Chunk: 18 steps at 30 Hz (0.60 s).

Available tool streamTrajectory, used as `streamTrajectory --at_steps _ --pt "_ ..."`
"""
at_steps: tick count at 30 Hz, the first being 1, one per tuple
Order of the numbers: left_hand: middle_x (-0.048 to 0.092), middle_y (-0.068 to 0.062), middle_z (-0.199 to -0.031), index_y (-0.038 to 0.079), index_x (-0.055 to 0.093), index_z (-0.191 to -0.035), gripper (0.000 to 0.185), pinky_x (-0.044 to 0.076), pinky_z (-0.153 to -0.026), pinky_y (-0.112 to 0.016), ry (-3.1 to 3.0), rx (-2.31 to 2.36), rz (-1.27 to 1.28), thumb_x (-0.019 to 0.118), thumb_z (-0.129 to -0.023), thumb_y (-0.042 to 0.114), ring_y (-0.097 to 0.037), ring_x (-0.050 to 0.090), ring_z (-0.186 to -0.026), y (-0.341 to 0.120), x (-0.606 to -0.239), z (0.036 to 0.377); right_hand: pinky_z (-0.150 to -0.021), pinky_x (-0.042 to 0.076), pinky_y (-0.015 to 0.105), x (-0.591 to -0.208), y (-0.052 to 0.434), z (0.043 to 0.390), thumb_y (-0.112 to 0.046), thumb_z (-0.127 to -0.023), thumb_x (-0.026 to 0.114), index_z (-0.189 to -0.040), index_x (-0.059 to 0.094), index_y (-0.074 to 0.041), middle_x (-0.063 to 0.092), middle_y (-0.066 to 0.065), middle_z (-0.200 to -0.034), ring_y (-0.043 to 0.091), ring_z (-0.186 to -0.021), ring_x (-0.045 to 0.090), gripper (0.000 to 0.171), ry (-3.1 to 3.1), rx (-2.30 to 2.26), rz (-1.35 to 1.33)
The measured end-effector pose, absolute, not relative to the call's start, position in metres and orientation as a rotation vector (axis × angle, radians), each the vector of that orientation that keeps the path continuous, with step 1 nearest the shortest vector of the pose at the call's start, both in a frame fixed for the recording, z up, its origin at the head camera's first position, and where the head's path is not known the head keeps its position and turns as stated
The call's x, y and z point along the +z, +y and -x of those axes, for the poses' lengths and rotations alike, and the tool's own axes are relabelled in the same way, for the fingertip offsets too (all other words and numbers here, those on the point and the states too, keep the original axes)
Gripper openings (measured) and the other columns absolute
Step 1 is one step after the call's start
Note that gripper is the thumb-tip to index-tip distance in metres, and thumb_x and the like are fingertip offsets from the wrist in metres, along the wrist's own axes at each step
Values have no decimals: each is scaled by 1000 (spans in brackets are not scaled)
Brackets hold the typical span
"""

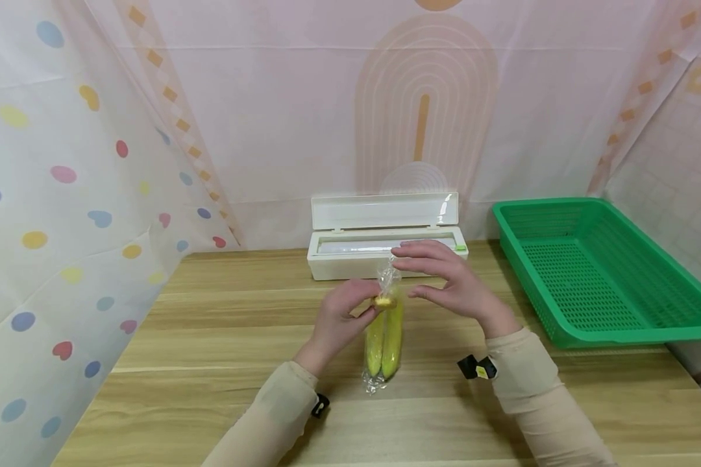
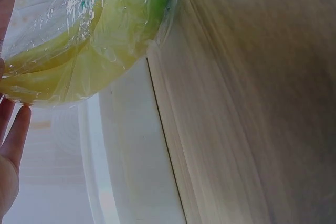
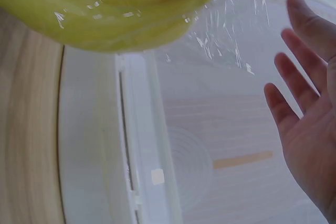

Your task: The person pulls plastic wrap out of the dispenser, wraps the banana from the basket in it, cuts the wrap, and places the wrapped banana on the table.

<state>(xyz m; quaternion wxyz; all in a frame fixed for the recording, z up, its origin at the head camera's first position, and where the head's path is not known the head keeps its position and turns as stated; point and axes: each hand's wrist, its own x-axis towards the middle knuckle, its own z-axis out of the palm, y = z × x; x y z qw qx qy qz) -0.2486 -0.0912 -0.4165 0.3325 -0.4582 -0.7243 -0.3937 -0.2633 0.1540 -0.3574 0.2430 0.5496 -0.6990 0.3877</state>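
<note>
A pair of yellow-green bananas point(image 1: 384, 338) wrapped in clear cling film point(image 1: 387, 277) stands tilted on the wooden table point(image 1: 210, 363), stem end up. My left hand point(image 1: 346, 310) grips the stem end with curled fingers. My right hand point(image 1: 444, 275) hovers just right of the film's twisted top, fingers straight and spread, holding nothing. The left wrist view shows the wrapped bananas point(image 2: 89, 40) close up with fingertips point(image 2: 13, 135) at the left edge. In the right wrist view the bananas point(image 3: 105, 11) fill the top, and the open palm point(image 3: 304, 124) is at the right.
A white cling-film dispenser box point(image 1: 385, 237) with its lid raised sits behind the hands at the table's back. A green plastic basket point(image 1: 596, 272) stands at the right. Patterned curtains close off the left side and back.
</note>
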Motion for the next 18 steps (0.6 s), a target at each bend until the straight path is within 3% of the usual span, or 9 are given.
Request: streamTrajectory --at_steps 5,8,14,18 --pt "72 -14 -107 1 70 -105 33 53 -92 -37 -1846 -991 1223 79 -73 -6 -28 67 -99 -90 -415 247 -113 34 43 -351 154 264 1 -78 80 -127 66 -5 59 14 -136 33 -132 46 52 -1947 986 -1620" --pt "71 -14 -105 1 70 -103 33 54 -91 -36 -1832 -972 1223 80 -73 -6 -28 67 -98 -89 -417 247 -112 35 44 -347 149 264 9 -76 78 -124 67 -5 60 13 -135 33 -133 46 52 -1955 920 -1670" --pt "71 -14 -105 1 69 -102 34 54 -92 -35 -1822 -982 1224 80 -71 -8 -28 67 -98 -88 -417 245 -109 38 47 -349 141 266 4 -74 81 -104 75 -9 73 2 -109 29 -114 62 33 -1954 813 -1638" --pt "71 -15 -106 1 70 -104 36 54 -92 -36 -1815 -999 1215 80 -71 -9 -29 67 -98 -90 -416 244 -107 39 50 -353 139 265 3 -71 83 -89 75 -12 74 -3 -92 22 -98 67 25 -1933 786 -1549"
